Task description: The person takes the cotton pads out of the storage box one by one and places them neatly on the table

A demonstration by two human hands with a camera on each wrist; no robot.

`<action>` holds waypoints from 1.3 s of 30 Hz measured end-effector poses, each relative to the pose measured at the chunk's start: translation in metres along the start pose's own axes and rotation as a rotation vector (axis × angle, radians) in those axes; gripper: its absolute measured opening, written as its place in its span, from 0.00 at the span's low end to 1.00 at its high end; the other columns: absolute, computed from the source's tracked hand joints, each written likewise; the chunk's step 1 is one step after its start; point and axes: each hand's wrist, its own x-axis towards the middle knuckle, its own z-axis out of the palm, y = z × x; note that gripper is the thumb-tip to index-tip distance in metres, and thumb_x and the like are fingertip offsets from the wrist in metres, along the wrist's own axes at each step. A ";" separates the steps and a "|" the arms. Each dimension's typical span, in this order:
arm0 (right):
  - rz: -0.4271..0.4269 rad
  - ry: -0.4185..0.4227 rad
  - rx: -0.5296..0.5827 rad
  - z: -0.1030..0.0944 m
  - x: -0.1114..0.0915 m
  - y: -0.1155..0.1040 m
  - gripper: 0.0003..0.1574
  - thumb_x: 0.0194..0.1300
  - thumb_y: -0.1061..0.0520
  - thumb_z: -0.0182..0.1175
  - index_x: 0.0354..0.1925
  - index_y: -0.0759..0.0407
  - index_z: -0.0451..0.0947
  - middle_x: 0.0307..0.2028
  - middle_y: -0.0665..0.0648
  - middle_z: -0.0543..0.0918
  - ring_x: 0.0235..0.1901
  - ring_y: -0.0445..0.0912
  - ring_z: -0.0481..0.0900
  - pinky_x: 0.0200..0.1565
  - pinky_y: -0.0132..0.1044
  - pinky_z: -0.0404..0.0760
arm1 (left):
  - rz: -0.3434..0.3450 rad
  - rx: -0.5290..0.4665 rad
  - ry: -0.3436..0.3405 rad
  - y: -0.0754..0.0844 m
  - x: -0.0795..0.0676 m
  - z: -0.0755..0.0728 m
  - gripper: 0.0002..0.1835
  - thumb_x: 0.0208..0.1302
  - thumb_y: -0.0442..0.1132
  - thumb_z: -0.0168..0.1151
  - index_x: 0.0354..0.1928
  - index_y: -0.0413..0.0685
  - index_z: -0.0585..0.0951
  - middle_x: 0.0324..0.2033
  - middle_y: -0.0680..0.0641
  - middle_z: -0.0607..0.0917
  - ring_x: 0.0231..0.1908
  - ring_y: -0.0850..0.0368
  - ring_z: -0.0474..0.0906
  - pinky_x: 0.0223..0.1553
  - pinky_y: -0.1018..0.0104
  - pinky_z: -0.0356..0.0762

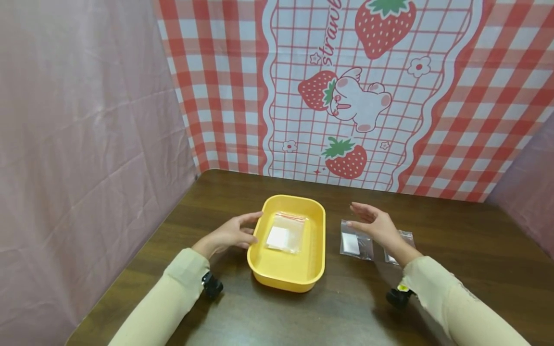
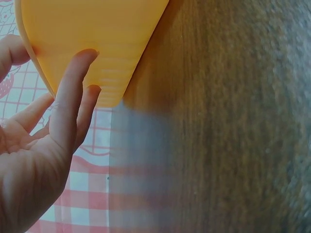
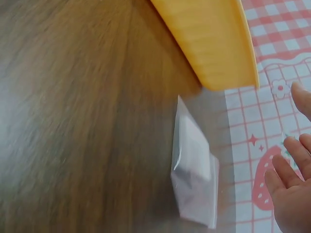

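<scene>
A yellow plastic bin (image 1: 287,278) stands on the table, with a clear zip bag (image 1: 295,233) holding a white piece lying in it. My left hand (image 1: 227,235) is at the bin's left side, fingers loosely spread. In the left wrist view, two fingertips (image 2: 87,54) lie against the outer wall and the thumb reaches the rim. My right hand (image 1: 381,230) is raised right of the bin, fingers apart and nothing between them. Below it on the table lies a clear bag with a white piece (image 1: 350,244). Another clear bag (image 1: 407,237) is partly hidden behind the hand and wrist.
The dark wooden table (image 1: 303,317) ends at a red-and-white checked cloth (image 1: 225,96) printed with strawberries. A pink cloth (image 1: 86,144) hangs along the left, with another at the right edge. Black cameras (image 1: 212,285) are strapped to both wrists.
</scene>
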 end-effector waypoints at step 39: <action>-0.020 -0.087 0.107 0.065 0.054 -0.075 0.38 0.57 0.55 0.66 0.64 0.59 0.65 0.61 0.57 0.71 0.61 0.52 0.65 0.62 0.43 0.62 | -0.020 -0.004 0.018 0.002 0.000 0.001 0.40 0.54 0.25 0.62 0.69 0.50 0.61 0.62 0.38 0.66 0.52 0.46 0.74 0.39 0.57 0.80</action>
